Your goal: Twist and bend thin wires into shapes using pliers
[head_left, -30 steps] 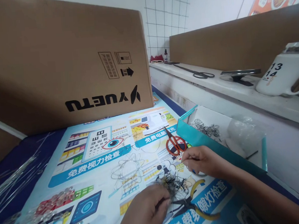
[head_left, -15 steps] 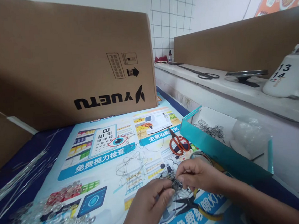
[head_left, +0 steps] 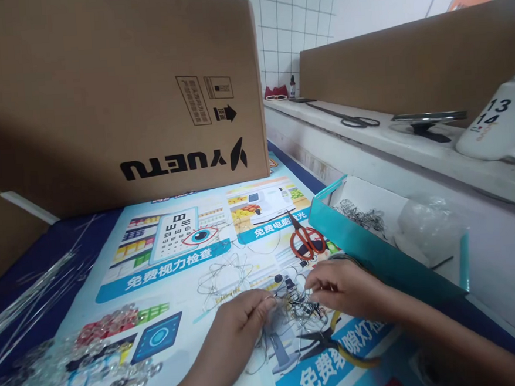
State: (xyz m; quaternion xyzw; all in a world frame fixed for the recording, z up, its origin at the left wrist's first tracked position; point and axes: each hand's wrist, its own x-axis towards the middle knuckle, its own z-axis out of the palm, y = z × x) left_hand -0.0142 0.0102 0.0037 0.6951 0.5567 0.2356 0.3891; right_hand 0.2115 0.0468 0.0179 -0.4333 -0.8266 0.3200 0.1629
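Note:
Between my hands, a tangled heap of thin dark wire pieces [head_left: 304, 307] lies on the printed sheet [head_left: 223, 210]. My left hand [head_left: 244, 323], left of the heap, pinches a thin wire between thumb and forefinger. My right hand [head_left: 341, 282] hovers at the heap's upper right, fingers curled together; whatever is between its fingertips is too small to name. Yellow-handled pliers [head_left: 339, 349] rest just below the heap, jaws partly under wires. Red-handled scissors [head_left: 307, 242] lie above my right hand. Loose coils of fine wire [head_left: 223, 277] spread to the upper left.
A teal box [head_left: 376, 255] with wire pieces and a clear plastic bag stands at right. Clear and red beads [head_left: 115, 367] cover the lower left. A large cardboard box [head_left: 145, 95] stands behind; a shelf holds a white mug [head_left: 495, 123] and black scissors [head_left: 358, 121].
My left hand has moved left, away from the heap, with a wire in its fingers. My right hand has shifted slightly up, and a gap has opened between the hands.

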